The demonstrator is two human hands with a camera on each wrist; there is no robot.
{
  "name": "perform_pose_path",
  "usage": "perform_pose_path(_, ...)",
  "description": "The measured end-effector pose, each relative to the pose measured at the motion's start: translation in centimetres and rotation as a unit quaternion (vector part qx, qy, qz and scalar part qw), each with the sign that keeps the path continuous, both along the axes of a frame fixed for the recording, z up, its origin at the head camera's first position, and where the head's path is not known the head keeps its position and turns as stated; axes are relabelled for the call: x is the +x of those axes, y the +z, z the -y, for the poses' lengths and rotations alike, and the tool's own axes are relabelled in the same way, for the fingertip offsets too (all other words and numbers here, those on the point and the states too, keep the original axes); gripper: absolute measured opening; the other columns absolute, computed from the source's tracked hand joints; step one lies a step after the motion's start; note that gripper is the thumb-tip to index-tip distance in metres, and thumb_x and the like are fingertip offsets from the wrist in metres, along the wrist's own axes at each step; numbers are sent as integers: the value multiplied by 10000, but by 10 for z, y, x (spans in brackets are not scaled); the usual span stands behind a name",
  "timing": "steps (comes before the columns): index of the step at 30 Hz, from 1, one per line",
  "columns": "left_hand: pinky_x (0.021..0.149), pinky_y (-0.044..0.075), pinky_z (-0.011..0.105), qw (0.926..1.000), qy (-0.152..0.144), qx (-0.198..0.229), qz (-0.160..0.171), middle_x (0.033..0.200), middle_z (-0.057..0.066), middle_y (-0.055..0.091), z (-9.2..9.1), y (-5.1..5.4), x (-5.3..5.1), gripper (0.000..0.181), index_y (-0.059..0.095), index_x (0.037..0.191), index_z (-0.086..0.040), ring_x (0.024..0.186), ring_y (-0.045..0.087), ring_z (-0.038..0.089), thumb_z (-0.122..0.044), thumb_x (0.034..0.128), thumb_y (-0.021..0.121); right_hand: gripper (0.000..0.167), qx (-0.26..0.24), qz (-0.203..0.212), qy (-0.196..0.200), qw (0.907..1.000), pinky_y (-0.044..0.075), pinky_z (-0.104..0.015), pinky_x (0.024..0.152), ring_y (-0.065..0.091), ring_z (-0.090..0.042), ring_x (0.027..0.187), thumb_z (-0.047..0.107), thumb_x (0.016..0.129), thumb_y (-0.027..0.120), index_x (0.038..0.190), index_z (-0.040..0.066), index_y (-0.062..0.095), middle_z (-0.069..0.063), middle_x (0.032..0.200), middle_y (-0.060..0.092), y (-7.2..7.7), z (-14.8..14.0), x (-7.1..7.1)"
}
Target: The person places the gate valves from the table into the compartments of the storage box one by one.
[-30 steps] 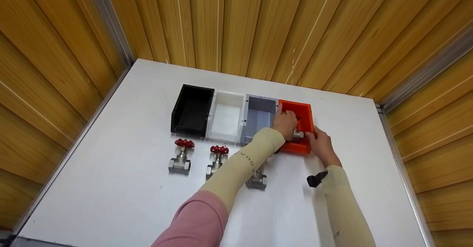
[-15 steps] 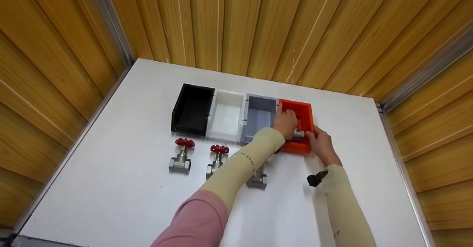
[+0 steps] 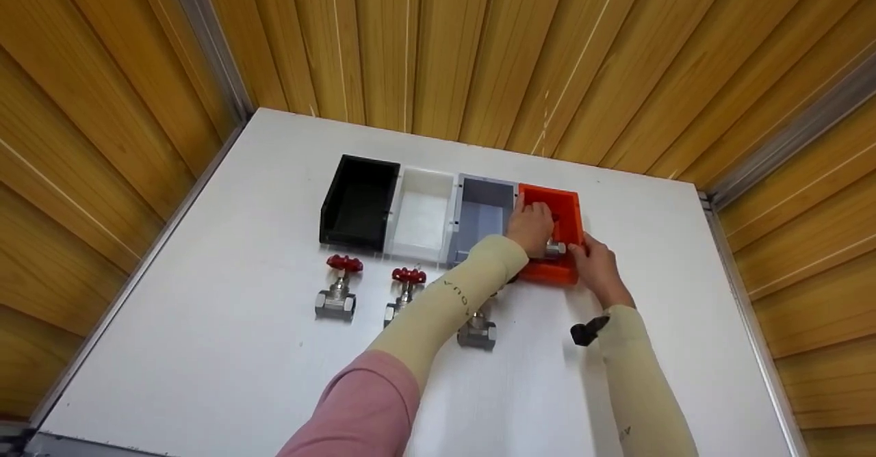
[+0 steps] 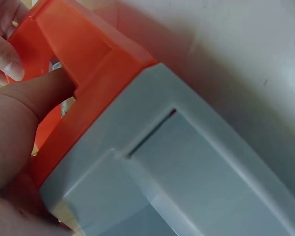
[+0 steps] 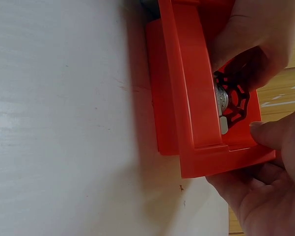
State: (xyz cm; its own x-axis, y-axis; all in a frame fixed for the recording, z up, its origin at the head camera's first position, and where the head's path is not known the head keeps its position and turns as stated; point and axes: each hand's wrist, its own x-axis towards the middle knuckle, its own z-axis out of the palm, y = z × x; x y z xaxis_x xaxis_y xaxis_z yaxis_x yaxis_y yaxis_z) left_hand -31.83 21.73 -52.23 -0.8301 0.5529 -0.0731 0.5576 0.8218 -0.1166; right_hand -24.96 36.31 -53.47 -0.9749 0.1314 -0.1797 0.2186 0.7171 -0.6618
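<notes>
In the head view my left hand (image 3: 530, 230) reaches into the orange bin (image 3: 551, 276), fingers curled about a metal valve (image 3: 556, 248); much of the contact is hidden. The right wrist view shows the valve's red handwheel (image 5: 238, 103) beside the fingers of that left hand (image 5: 265, 32). My right hand (image 3: 597, 269) grips the bin's right wall, its thumb inside and its fingers outside, as the right hand (image 5: 275, 172) shows from close by. In the left wrist view, part of my left hand (image 4: 19, 118) passes behind the orange wall (image 4: 78, 49).
Black (image 3: 359, 204), white (image 3: 421, 217) and grey (image 3: 482, 221) bins adjoin the orange one in a row. Three valves stand in front: left (image 3: 335, 299), middle (image 3: 408, 277) partly behind my sleeve, right (image 3: 477, 334). Wood-pattern walls (image 3: 438, 46) enclose the white table (image 3: 205, 306).
The head view has shifted very slightly. Both hands and the bins otherwise keep their places.
</notes>
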Motion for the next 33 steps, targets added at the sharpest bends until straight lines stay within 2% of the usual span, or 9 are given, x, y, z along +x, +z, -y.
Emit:
perform_pose_path(3,1219,166,462,9999,-8,109,48,1313,65,534,0,2,1,653,379,1422,-26,1206,556,184,-381,904,556,484,79,-67,12,9999,406,-467,1029,525,-310,1166,223,1030,432,1478,55,366,-228,1343,552,0,0,0)
perform_pose_path(11,1209,204,465,9994,-108,239,229,1359,72,507,3,11,5,680,345,1444,-37,1256,515,196,-383,903,567,489,69,-120,11,9999,378,-490,1080,496,-338,1260,207,1029,433,1484,44,353,-236,1386,518,-2,-1,0)
perform_pose_path(19,1210,201,465,9979,-294,440,370,1399,74,483,7,24,13,757,333,1454,-60,1293,479,206,-414,862,646,434,113,-217,36,9997,436,-437,963,548,-314,1094,194,1027,438,1426,24,431,-242,1272,588,-3,-1,0)
perform_pose_path(23,1202,227,461,9961,-367,678,432,1380,63,501,11,27,14,748,371,1419,-81,1285,478,209,-402,828,698,438,87,-193,34,9998,434,-433,972,548,-306,1095,199,1027,440,1431,31,428,-235,1270,592,-4,0,-1)
perform_pose_path(27,1189,263,455,9949,-401,828,404,1347,54,512,16,26,14,719,402,1386,-88,1269,483,208,-415,823,707,451,41,-93,30,9999,422,-465,1018,535,-314,1115,207,1029,436,1445,35,406,-235,1298,573,-3,0,-1)
perform_pose_path(33,1160,309,423,9958,-496,768,95,1302,48,532,25,28,16,661,433,1347,-95,1227,521,202,-439,837,675,512,98,-64,74,9999,424,-467,1025,534,-327,1199,236,1032,433,1492,37,330,-251,1358,537,-2,-1,0)
